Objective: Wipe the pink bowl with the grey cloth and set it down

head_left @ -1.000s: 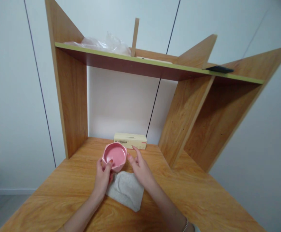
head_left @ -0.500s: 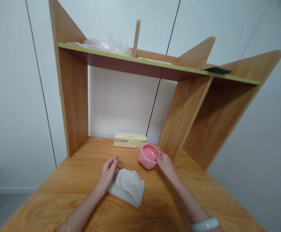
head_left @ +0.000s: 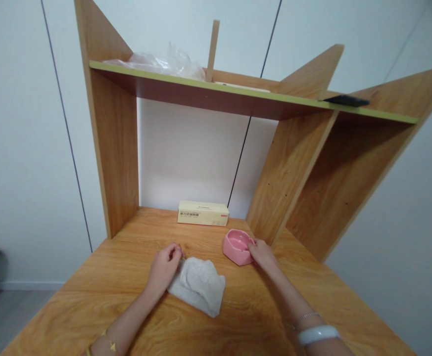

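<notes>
My right hand (head_left: 263, 254) grips the rim of a pink faceted ashtray (head_left: 237, 254) from its right side, thumb over the edge. The ashtray is upright at the desk surface, its hollow facing up. To the left, my left hand (head_left: 167, 264) is closed, fingertips pinched together; a small reddish bit shows at the tips, too small to name. Beside that hand lies a crumpled, folded grey cloth (head_left: 203, 287) on the wooden desk.
A cream cling-film box (head_left: 203, 213) stands against the back wall. Wooden upright panels (head_left: 293, 168) flank the desk's rear. On the shelf (head_left: 186, 81) above are a clear plastic bag (head_left: 167, 64) and a dark flat object (head_left: 347, 101).
My right hand has lowered the ashtray and levelled it from a tilt toward me. My left fingers have drawn closer together. The view has shifted slightly.
</notes>
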`<act>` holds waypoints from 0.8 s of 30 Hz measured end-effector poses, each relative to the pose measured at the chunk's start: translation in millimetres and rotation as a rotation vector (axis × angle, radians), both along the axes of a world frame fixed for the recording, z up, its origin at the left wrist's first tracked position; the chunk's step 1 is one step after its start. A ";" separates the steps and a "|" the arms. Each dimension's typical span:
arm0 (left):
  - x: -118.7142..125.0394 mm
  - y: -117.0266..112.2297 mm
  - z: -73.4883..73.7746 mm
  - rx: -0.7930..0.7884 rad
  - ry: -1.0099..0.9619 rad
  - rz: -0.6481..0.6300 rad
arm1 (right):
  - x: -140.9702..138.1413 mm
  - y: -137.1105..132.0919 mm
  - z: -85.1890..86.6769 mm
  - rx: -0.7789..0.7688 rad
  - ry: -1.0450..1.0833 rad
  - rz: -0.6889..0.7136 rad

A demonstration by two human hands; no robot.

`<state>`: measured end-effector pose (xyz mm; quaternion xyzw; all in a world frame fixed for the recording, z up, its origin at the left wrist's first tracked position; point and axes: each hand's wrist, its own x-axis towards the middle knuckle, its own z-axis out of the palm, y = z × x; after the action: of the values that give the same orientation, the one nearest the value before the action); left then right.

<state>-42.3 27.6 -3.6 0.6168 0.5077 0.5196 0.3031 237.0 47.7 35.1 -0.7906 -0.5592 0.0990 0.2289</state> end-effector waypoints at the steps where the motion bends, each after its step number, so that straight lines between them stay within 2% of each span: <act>1: 0.2 0.3 -0.7 0.001 0.021 -0.002 | -3.4 -3.5 5.0 0.014 -0.025 -0.002; 4: 0.1 1.4 -2.0 0.001 0.081 0.001 | -26.6 -21.5 21.5 0.081 -0.094 0.014; 6: -0.3 1.4 -1.9 -0.001 0.124 0.010 | -54.2 -38.2 28.0 0.129 -0.111 0.093; 7: -0.5 0.9 -1.5 -0.004 0.148 0.015 | -70.5 -46.9 28.4 0.153 -0.103 0.199; 9: -0.7 -1.3 0.2 -0.012 0.197 0.022 | -104.0 -63.2 23.4 0.203 -0.077 0.504; 12: 0.4 -6.7 4.3 -0.026 0.272 0.029 | -142.1 -79.1 7.4 0.217 -0.185 0.615; 14: 1.7 -10.3 7.1 -0.034 0.317 0.038 | -153.2 -83.1 -2.0 0.195 -0.261 0.619; 17: 3.5 -13.7 9.6 -0.044 0.362 0.046 | -148.5 -85.2 -6.2 0.200 -0.254 0.574; 21: 5.3 -15.9 10.8 -0.057 0.390 0.041 | -117.6 -98.0 0.0 0.311 -0.088 0.339; 24: 6.6 -17.5 12.1 -0.070 0.399 0.035 | -87.3 -118.3 -4.3 0.328 0.081 0.172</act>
<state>-35.8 10.1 8.5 0.6875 0.5861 0.3744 0.2090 149.7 -70.5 30.8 -0.6873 -0.6238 0.0576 0.3676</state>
